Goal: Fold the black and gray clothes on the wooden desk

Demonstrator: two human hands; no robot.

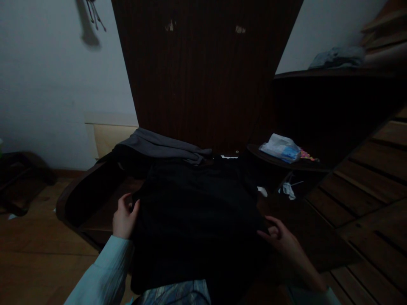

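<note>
A black garment (pixel 197 216) lies spread flat over a dark wooden table (pixel 92 212) in a dim room. My left hand (pixel 124 218), in a pale blue sleeve, pinches the garment's left edge with thumb and fingers closed on the cloth. My right hand (pixel 280 237) grips the right edge, its fingers curled into the fabric. A grey garment (pixel 162 146) lies bunched at the far end of the table, just beyond the black one.
A dark wooden door (pixel 203 72) stands behind the table. A plastic bag (pixel 281 148) with colourful items rests on a small round shelf at the right. Wooden slats (pixel 372 186) run along the right side. Folded cloth (pixel 337 57) sits on a high shelf.
</note>
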